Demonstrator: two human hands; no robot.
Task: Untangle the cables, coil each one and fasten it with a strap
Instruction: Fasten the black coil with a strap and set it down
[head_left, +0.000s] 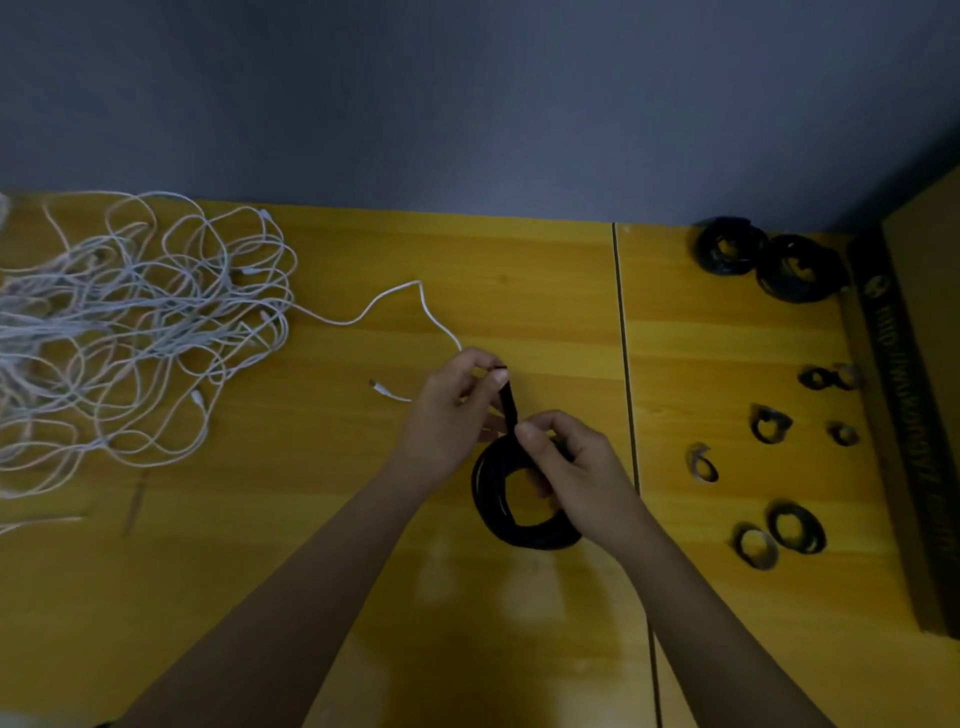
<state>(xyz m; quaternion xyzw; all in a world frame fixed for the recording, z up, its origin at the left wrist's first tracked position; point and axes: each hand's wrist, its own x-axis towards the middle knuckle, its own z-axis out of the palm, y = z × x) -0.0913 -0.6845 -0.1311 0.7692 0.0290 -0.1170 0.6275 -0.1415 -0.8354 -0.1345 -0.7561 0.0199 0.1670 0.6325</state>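
Note:
A coiled black cable (519, 525) lies on the yellow wooden table (363, 519) near the middle. My right hand (576, 467) grips the coil's upper right side, thumb on top. A black strap (510, 402) rises from the coil. My left hand (452, 410) pinches the strap's free end, pulling it up and away from the coil. A large tangle of white cables (140, 332) covers the table's left part; one white strand (395, 301) trails from it toward my left hand.
Two fastened black coils (769, 260) sit at the back right. Several loose rolled straps (779, 467) are scattered on the right. A long dark box (909, 415) lines the right edge. A seam (628, 364) runs between two tabletops.

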